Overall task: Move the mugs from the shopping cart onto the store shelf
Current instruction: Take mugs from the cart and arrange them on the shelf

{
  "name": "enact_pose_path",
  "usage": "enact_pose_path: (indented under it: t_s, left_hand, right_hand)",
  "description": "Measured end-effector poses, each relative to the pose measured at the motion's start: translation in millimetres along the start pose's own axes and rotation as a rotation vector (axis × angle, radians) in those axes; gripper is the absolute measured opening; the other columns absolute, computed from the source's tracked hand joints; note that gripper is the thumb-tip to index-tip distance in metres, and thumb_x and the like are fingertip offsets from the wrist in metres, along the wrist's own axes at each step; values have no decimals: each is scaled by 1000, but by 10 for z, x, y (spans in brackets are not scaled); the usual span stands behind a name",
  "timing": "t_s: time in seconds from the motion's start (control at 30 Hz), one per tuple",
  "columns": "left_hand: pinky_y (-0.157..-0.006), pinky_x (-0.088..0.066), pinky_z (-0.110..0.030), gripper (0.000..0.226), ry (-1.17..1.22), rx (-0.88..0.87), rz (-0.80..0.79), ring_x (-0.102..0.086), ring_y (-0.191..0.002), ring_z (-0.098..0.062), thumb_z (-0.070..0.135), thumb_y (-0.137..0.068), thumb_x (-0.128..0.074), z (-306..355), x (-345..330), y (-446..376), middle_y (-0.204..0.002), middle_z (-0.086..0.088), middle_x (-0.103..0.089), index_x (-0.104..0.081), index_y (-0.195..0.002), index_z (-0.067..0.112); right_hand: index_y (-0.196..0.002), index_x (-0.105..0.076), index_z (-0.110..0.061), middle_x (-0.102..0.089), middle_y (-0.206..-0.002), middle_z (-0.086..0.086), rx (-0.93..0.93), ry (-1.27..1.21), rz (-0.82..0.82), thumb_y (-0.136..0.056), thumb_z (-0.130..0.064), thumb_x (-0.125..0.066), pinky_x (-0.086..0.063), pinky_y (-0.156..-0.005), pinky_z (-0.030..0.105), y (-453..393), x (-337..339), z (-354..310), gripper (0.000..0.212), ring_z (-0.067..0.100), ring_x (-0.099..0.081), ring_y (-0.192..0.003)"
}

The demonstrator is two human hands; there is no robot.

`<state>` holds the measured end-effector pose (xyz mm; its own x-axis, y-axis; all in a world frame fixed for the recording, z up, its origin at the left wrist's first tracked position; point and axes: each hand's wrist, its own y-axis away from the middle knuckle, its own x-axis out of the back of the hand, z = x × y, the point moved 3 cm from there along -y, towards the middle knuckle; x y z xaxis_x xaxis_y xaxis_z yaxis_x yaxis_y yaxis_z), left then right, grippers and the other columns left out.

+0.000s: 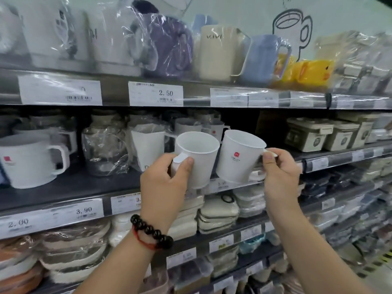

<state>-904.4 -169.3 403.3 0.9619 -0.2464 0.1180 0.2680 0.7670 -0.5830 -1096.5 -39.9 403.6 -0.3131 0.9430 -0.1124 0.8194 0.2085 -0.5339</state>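
Two white mugs are up in the air in front of the middle shelf (70, 188), one in each hand. The left mug (198, 158) sits just above and beyond the left hand (163, 185), its mouth tipped toward the viewer; that hand grips it by the handle, thumb pressed over the top of the handle and fingers curled behind. The right mug (238, 155), with a small red logo on its side, leans toward the left one, and their rims look to be touching or nearly so. The right hand (280, 175) pinches this mug's handle, thumb on top, fingers wrapped underneath. A dark bead bracelet (151, 232) and a red cord circle the left wrist.

Both mugs hang over the middle shelf's front edge, where the price tags (84, 211) run along the strip. On that shelf, left of the held mugs, stand a big white mug (29, 160) and plastic-wrapped cups (104, 145); a dark stretch of bare shelf board lies in front of those, toward the edge. Straight behind the held mugs more white mugs (214, 128) stand deep on the shelf, and to the right sit beige lidded boxes (307, 134).
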Motion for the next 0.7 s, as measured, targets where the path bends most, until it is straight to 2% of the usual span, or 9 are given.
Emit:
enact_pose_path:
  t_s: [0.07,0.13,0.27,0.43,0.57,0.7]
  left_hand:
    - [-58,-45,-29,18,-45,13,13,-49,-59,-7,35,-86,-66,-48,-136,-97,-64,0,-58,-63,-77,20]
    - [-60,-48,-38,20,-90,39,33,-52,-62,-15,37,-86,-66,-89,-264,-167,-65,-1,-58,-63,-76,19]
    - [-58,-45,-33,23,-197,58,114,-51,-62,-11,38,-86,-64,-132,-496,-276,-64,6,-55,-60,-75,19]
    - [-57,-35,-28,26,-354,40,246,-49,-61,-4,36,-88,-63,-94,-770,-356,-62,9,-53,-56,-73,16]
    - [-60,-37,-29,24,-484,46,317,-50,-62,-12,36,-88,-63,-81,-956,-401,-62,12,-53,-56,-75,17]
    - [-59,-34,-28,23,-579,92,312,-52,-64,-12,37,-87,-64,-102,-1133,-388,-62,11,-53,-52,-76,21]
  right_hand:
    - [-86,-59,-24,-58,-81,-5,0,-19,-34,-100,-18,-50,-43,-63,14,-208,-83,116,17,-3,-52,-68]
    - [-86,-59,-26,-57,-80,-6,-2,-30,-74,-99,-19,-51,-43,-68,22,-394,-148,242,18,5,-52,-72]
    - [-84,-60,-28,-59,-81,-6,-20,-45,-162,-98,-20,-52,-43,-71,26,-725,-243,476,18,9,-53,-76]
    - [-84,-61,-30,-63,-85,-5,-73,6,-288,-96,-22,-56,-46,-75,32,-1131,-351,786,15,14,-56,-81]
    - [-91,-64,-21,-65,-88,1,-78,32,-415,-95,-22,-57,-46,-75,34,-1356,-420,948,8,17,-57,-82]
    - [-90,-65,-20,-65,-84,-2,-70,21,-495,-95,-22,-57,-46,-73,34,-1461,-445,1026,9,15,-57,-77]
